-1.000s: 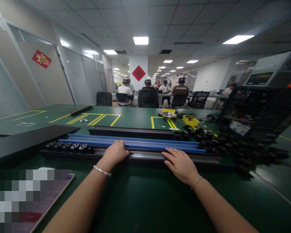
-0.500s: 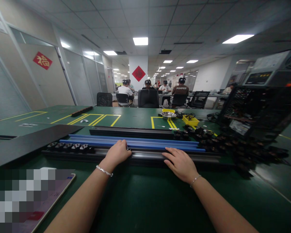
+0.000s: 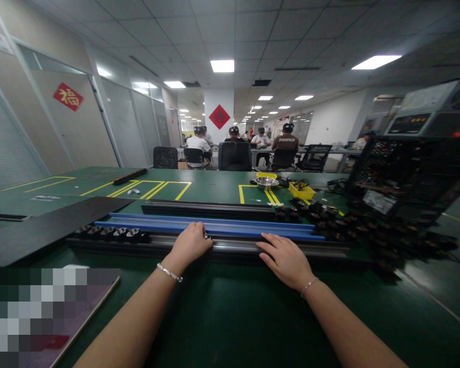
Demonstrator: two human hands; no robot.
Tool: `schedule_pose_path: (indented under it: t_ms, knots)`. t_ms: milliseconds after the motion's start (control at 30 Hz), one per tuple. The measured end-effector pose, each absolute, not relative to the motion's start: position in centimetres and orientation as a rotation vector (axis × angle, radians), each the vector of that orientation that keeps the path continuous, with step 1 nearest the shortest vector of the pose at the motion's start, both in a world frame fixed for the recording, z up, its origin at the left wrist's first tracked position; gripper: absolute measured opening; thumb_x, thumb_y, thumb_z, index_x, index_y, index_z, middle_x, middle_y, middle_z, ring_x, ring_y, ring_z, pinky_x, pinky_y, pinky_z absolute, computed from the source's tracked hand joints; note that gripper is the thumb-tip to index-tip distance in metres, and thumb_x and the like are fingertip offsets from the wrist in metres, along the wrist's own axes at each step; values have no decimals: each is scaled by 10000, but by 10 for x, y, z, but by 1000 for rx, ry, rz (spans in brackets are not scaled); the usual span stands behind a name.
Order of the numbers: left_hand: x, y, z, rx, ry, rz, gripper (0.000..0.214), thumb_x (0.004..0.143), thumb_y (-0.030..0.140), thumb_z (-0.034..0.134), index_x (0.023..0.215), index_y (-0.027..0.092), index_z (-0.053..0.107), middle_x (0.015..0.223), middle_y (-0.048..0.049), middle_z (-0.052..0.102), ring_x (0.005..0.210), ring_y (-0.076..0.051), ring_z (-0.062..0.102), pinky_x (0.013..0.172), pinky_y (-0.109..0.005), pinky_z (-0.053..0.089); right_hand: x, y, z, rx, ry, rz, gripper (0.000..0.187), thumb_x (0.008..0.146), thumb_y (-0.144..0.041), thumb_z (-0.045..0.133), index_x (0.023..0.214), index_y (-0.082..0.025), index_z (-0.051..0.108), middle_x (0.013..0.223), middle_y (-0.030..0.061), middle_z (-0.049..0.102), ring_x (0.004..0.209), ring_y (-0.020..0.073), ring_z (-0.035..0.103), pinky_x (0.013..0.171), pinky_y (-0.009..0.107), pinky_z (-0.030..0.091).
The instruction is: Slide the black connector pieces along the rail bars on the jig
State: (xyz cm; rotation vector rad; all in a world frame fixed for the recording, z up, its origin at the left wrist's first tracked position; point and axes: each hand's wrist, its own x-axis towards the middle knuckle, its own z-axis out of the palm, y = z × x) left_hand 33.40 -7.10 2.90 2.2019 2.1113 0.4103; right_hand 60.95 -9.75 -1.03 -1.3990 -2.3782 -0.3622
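A long black rail (image 3: 235,246) with a shiny metallic channel lies across the green table in front of me. My left hand (image 3: 190,245) is closed over this rail, its fingers bent around a small piece that is mostly hidden; only a light bit shows by the thumb. Farther right, my right hand (image 3: 287,259) rests with stretched fingers on the same rail, holding nothing. Several small black blocks with silvery faces (image 3: 119,232) sit in a row at the rail's left end. Just behind runs a blue rail (image 3: 230,225).
Another black rail (image 3: 210,208) lies behind the blue one. A dark flat panel (image 3: 57,225) is on the left, a phone-like device (image 3: 95,301) at front left. Many black parts (image 3: 391,240), a metal bowl (image 3: 267,182) and a yellow bin (image 3: 302,191) stand right. People sit beyond.
My left hand has slid slightly to the right along the black rail, toward my right hand. The right hand has stayed in place.
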Motion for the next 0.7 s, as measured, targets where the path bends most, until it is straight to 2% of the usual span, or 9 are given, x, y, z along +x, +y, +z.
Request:
schedule_pose_path:
  t_ms: [700]
  knots:
    - [346,-74,23,2252,2055,528,173,715,293,557,847,188,521,908,-67,564,828,-199,560,737,-290,419,609,-98,-10,-1384,-2362,-372,387,883,-427,339,1139,-291,595,1279,44,524,1155,215,465,946,419,366]
